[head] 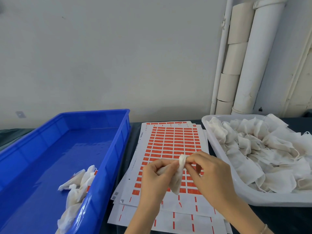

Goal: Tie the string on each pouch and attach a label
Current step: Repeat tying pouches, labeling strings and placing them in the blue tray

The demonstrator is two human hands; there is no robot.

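So, pouch (177,179): up over the label sheets (172,141), neck bunched between both hands.
left hand (153,176): fingers curled round the pouch body; I'd hold that steady.
right hand (209,174): pinching the neck. The string's too thin to make out, so cinch slowly.
blue tray (116,149): only a few pouches in, looks early.

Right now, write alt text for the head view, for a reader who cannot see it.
The left hand holds a small white pouch over sheets of orange labels while the right hand pinches its top. A blue tray on the left holds a few pouches; a white bin on the right holds a heap of pouches.
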